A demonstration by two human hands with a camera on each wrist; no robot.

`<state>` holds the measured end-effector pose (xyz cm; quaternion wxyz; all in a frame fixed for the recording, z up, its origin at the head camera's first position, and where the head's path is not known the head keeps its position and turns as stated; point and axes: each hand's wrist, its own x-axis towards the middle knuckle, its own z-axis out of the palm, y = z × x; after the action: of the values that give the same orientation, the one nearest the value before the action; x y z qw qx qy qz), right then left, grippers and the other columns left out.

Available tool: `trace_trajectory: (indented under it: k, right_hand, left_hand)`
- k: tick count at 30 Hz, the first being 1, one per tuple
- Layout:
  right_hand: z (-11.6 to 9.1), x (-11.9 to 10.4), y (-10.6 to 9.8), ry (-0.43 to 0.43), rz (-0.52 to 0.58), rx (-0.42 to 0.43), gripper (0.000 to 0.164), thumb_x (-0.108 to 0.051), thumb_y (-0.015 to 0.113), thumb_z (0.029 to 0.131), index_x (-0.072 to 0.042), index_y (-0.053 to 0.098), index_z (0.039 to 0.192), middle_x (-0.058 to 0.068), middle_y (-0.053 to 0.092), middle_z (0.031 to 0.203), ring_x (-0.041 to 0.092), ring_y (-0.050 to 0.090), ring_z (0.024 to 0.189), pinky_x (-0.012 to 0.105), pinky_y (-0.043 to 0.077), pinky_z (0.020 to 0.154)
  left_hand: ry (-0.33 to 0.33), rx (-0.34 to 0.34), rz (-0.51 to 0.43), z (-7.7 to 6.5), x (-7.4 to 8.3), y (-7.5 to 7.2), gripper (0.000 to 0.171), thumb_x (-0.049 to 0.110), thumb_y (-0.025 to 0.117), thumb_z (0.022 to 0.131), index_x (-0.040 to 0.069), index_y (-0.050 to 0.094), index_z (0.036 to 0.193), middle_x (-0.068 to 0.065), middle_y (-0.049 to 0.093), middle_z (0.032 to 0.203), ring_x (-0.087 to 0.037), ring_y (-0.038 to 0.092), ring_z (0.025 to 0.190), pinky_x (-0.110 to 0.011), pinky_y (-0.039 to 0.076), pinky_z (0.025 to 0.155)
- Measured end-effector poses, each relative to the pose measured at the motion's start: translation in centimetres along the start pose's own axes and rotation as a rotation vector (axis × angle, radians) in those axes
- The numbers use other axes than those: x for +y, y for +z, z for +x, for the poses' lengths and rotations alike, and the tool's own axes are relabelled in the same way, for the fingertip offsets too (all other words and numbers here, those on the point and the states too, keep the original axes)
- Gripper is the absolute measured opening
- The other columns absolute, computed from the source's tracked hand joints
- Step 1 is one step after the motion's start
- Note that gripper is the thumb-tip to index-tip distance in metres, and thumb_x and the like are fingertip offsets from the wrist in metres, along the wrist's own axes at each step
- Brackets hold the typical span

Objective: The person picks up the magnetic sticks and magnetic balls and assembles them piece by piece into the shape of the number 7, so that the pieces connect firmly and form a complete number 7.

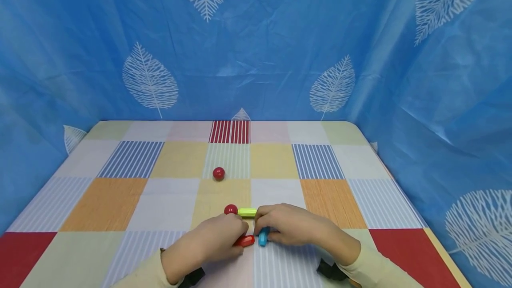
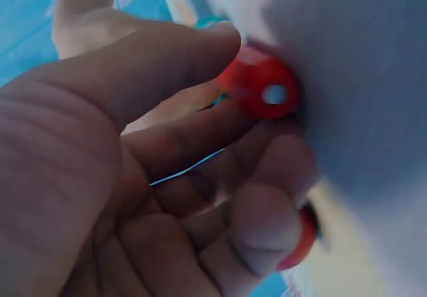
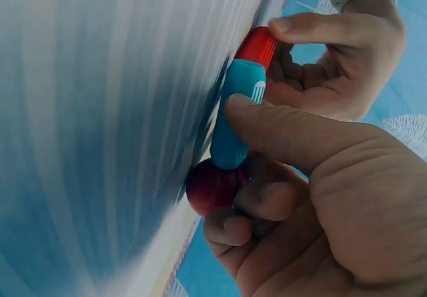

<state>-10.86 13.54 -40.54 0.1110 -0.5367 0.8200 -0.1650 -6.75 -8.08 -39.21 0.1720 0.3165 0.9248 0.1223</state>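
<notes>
My left hand [image 1: 222, 237] pinches a short red marker [image 1: 246, 241] between thumb and fingers, low over the cloth. Its round end with a pale dot faces the left wrist view. My right hand [image 1: 296, 223] holds a short blue marker [image 3: 239, 110], thumb laid along its side. In the right wrist view the two markers overlap end to end. A lime-yellow marker [image 1: 246, 212] lies just beyond, partly covered by my right fingers. At its left end sits a red ball [image 1: 230, 209], close to my left knuckles. Another dark red ball [image 3: 215, 187] shows beside my right fingertips.
One more red ball [image 1: 218, 173] rests farther back on the patchwork tablecloth [image 1: 168, 203]. Blue curtains [image 1: 260, 48] with white leaf prints hang behind the table and along its sides. Dark straps [image 1: 331, 270] hang at both wrists.
</notes>
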Motion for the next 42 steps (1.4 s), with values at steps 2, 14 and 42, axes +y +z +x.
trace_trajectory:
  k: [2, 14, 42]
  right_hand:
    - [0.1, 0.1, 0.0, 0.005, 0.004, -0.003, 0.011, -0.021, 0.072, 0.089, -0.022, 0.072, 0.1, -0.014, 0.059, 0.104, -0.002, 0.055, 0.096, 0.02, 0.047, 0.088]
    - [0.6, 0.8, -0.5, 0.051, 0.026, -0.008, 0.017, -0.019, 0.072, 0.089, -0.021, 0.071, 0.106, -0.015, 0.06, 0.104, -0.002, 0.055, 0.095, 0.02, 0.046, 0.088]
    - [0.0, 1.8, -0.8, 0.058, -0.005, -0.015, 0.012, -0.021, 0.072, 0.089, -0.021, 0.07, 0.101, -0.015, 0.059, 0.103, -0.001, 0.054, 0.091, 0.019, 0.046, 0.084]
  left_hand:
    - [0.003, -0.004, -0.014, 0.2, -0.1, 0.2, 0.019, 0.023, 0.078, 0.082, 0.016, 0.06, 0.077, 0.009, 0.046, 0.066, -0.005, 0.045, 0.056, -0.022, 0.04, 0.052]
    - [0.012, -0.002, -0.192, 0.2, -0.6, 0.4, 0.021, 0.021, 0.078, 0.077, 0.018, 0.057, 0.074, 0.01, 0.045, 0.057, -0.004, 0.041, 0.049, -0.02, 0.034, 0.045]
    - [0.04, 0.191, -0.42, 1.0, -0.8, 0.0, 0.023, 0.019, 0.083, 0.076, 0.009, 0.064, 0.082, 0.013, 0.054, 0.061, 0.0, 0.05, 0.053, -0.021, 0.044, 0.05]
